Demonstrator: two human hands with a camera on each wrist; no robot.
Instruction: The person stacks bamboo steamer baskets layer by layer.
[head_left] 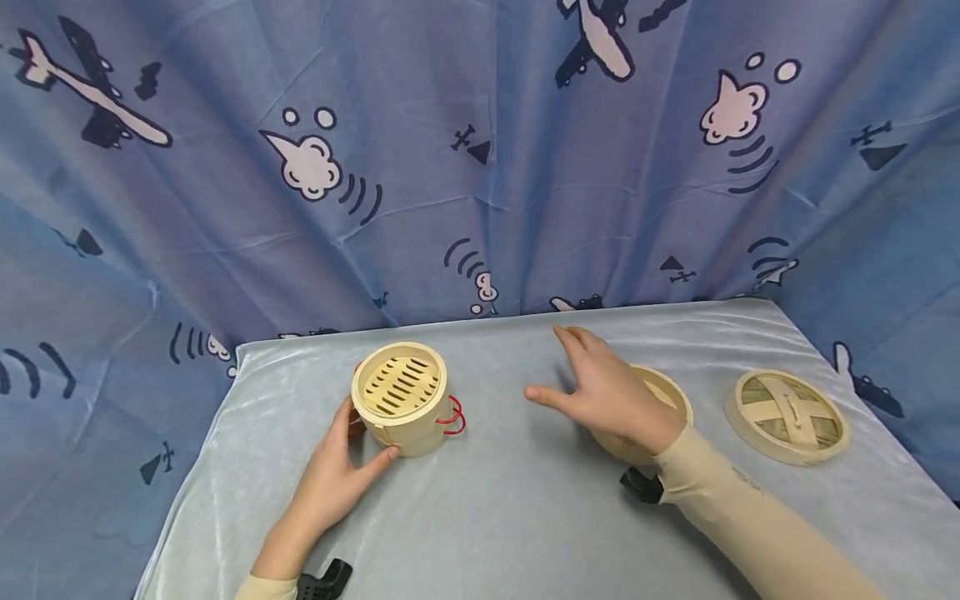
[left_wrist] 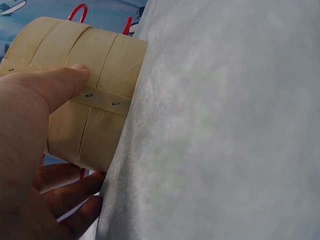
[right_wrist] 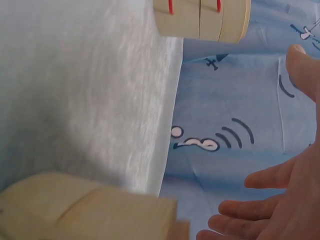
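At the table's left stands a stack of round bamboo steamer baskets [head_left: 412, 435], with a slatted floor on top and red loops on its sides. My left hand [head_left: 330, 487] holds it low down; the thumb [left_wrist: 70, 80] lies on the near side over a stapled strip, and the fingers reach round the far left. My right hand [head_left: 607, 387] is in the air with fingers and thumb spread, holding nothing. Below it, partly hidden by the hand and wrist, is another bamboo steamer basket [head_left: 666, 387], whose wall [right_wrist: 115, 215] shows close by in the right wrist view.
A round bamboo lid [head_left: 795, 417] with a woven cross band lies at the table's right. Pale velvety cloth [head_left: 480, 517] covers the table. A blue curtain [head_left: 420, 150] printed with airplanes hangs along the back and sides.
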